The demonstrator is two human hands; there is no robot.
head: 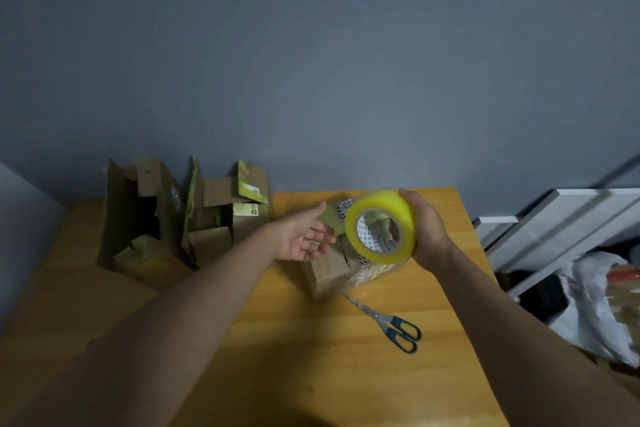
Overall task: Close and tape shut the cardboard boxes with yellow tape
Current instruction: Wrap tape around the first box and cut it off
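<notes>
Your right hand (427, 229) holds the tape (381, 224) up over the small box (332, 267) on the desk (311, 357). Your left hand (304, 236) is open, palm up, just beside the roll. Find the loose end first, then pull it slowly. The tape is a fat, shiny yellow ring. The scissors (391, 324) lie near you. Two open boxes (180, 218) stand far back.

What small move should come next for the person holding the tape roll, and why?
Probably bring the open left hand to the yellow tape roll and find its loose end. The right hand already holds the roll above the small box, and no strip is pulled out yet.
</notes>
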